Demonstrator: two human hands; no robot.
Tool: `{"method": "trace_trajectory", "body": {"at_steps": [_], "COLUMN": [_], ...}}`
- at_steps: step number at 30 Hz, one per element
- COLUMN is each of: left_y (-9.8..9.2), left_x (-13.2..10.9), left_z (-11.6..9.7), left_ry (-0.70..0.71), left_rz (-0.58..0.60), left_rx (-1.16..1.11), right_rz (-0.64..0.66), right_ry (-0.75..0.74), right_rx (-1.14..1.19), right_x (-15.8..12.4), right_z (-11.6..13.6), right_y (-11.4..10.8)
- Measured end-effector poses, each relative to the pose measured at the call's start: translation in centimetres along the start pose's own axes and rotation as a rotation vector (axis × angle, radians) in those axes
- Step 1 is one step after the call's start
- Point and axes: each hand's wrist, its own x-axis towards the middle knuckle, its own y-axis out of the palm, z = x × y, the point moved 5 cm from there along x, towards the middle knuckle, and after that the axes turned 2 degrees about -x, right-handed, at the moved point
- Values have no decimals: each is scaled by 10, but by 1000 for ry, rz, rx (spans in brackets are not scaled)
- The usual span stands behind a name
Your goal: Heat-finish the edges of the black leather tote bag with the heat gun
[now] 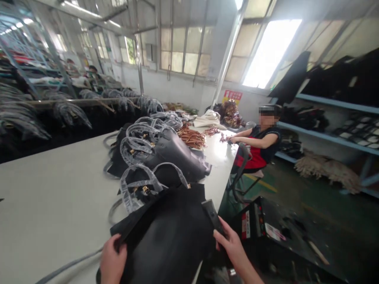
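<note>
My left hand [111,260] is closed on the left edge of a black leather bag panel [171,225], which is bent and tilted over the table's near end. My right hand [229,238] grips a narrow dark strip [212,213] with a greyish end, at the panel's right side. Whether the strip is joined to the panel, I cannot tell. Just beyond lies a pile of black leather bag pieces [180,152]. Their handles [142,173] are wrapped in clear plastic and have gold-coloured fittings. The panel's lower part runs out of view.
The pile rests on a white table [53,197]. Brown strips [191,138] lie farther back. At the table's right side sits a person [257,138], hands on small pieces. A black machine or box [254,221] stands low at right. Blue shelves [340,134] hold materials; wrapped handles [68,108] hang left.
</note>
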Motion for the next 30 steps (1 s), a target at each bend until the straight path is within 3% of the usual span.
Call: {"method": "trace_trajectory", "body": {"at_steps": [3, 10, 12, 14, 16, 18, 20, 22, 26, 30], "left_y": [-19, -58, -68, -74, -70, -54, -33, -13, 7, 6], "left_x": [12, -15, -26, -33, -34, -30, -25, -19, -15, -30], "left_z": [-19, -162, -188, -198, -192, -174, -143, -106, -56, -50], "left_ry": [-14, 15, 75, 125, 153, 165, 160, 158, 145, 118], "left_rz": [30, 56, 45, 43, 106, 236, 358, 405, 366, 221], "left_rx": [-179, -608, -726, -803, -815, -730, -537, -314, -141, -46], "right_rz": [-107, -224, -233, -220, -211, -206, -182, -131, 87, 368], "right_ry": [-11, 4, 1, -3, -3, 4, 28, 71, 152, 174], "right_rx": [-6, 5, -7, -40, -75, -108, -152, -193, -298, -523], "right_x": [9, 21, 22, 19, 14, 10, 9, 11, 13, 8], "right_z": [11, 19, 26, 33, 38, 41, 41, 38, 29, 9], "right_y": [-20, -50, -55, -58, -58, -56, -51, -41, -2, 50]}}
